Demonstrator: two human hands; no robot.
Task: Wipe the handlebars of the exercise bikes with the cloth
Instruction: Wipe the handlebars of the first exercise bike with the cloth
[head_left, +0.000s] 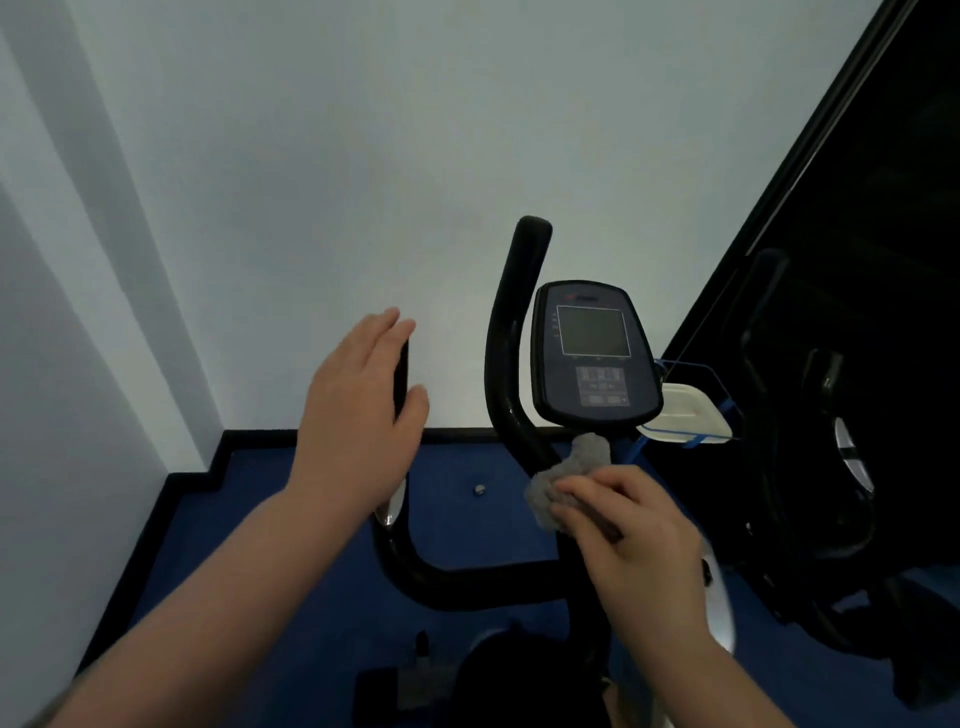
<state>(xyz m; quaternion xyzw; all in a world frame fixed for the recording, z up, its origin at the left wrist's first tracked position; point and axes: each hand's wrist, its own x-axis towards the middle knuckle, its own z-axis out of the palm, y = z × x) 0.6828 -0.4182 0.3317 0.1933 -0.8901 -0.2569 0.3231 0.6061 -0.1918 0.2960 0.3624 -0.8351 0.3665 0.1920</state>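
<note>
Now the right hand (634, 530) is closed around a grey cloth (566, 480) and presses it on the right handlebar (511, 364) of the exercise bike, just below the console (592, 353). This handlebar curves upward to the left of the console. The left hand (358, 410) is open, with the fingers straight, and it lies against the left handlebar (401, 382), well to the left of the console; it does not grip it. Right of the console, a white tray (685, 410) sits in a blue frame. Under the console is a blue floor (457, 519) with one small round object (480, 489) on it.
</note>
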